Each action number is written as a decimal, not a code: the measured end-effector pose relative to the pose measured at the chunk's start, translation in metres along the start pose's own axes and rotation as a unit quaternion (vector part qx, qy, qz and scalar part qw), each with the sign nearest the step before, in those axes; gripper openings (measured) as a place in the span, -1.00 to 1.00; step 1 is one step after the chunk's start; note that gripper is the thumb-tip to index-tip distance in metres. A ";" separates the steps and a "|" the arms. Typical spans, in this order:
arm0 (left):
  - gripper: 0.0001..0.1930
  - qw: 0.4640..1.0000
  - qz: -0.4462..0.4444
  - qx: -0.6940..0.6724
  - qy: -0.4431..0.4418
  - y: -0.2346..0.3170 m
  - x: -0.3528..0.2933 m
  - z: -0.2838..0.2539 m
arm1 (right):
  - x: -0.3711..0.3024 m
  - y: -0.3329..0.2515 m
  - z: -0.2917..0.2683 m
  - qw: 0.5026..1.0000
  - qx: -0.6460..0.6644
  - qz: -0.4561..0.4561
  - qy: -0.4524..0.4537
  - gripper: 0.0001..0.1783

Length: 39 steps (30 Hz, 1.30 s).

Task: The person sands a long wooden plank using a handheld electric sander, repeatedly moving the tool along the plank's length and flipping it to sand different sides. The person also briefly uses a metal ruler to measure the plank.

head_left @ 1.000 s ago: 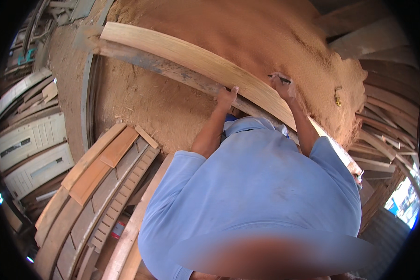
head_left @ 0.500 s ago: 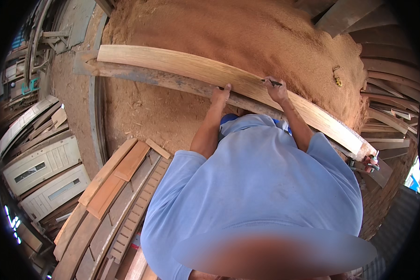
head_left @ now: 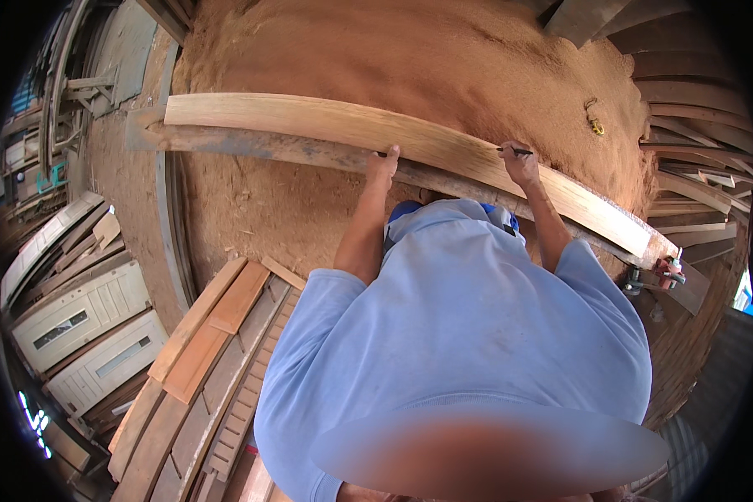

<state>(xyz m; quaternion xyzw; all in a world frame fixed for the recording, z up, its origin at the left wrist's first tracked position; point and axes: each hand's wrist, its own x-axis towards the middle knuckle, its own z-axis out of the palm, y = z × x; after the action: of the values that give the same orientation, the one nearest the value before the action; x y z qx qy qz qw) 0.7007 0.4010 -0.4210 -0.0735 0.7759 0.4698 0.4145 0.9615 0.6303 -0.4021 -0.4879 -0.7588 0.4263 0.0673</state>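
A long pale plank (head_left: 326, 115) lies slantwise in front of me on a darker, worn beam (head_left: 251, 144). My left hand (head_left: 381, 167) is closed at the plank's near edge, thumb up. A small dark thing sticks out beside that thumb, too small to make out. Farther right, my right hand (head_left: 523, 167) pinches a dark pen (head_left: 517, 151) over the plank's surface. Its tip points left, and I cannot tell whether it touches the wood.
A red clamp-like tool (head_left: 669, 272) sits by the plank's right end. Sawdust (head_left: 351, 50) covers the ground beyond, with a yellow tape measure (head_left: 595, 125) on it. Stacked boards (head_left: 197, 360) and white panels (head_left: 84, 318) stand at lower left. More planks (head_left: 694, 125) lean at right.
My right hand has slid right along the plank with the pen. The left hand stays at nearly the same spot on the edge. The whole view has turned slightly.
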 end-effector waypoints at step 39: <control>0.42 0.469 0.367 0.774 -0.216 0.096 -0.020 0.060 | -0.132 0.115 -0.039 0.903 -0.062 0.298 0.304 -0.54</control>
<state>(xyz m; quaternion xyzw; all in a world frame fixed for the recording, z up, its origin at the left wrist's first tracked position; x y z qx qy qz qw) 0.7001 0.4953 -0.3554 0.6726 0.6648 -0.2122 0.2462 1.1280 0.5666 -0.4181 -0.8005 -0.5455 0.2092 0.1335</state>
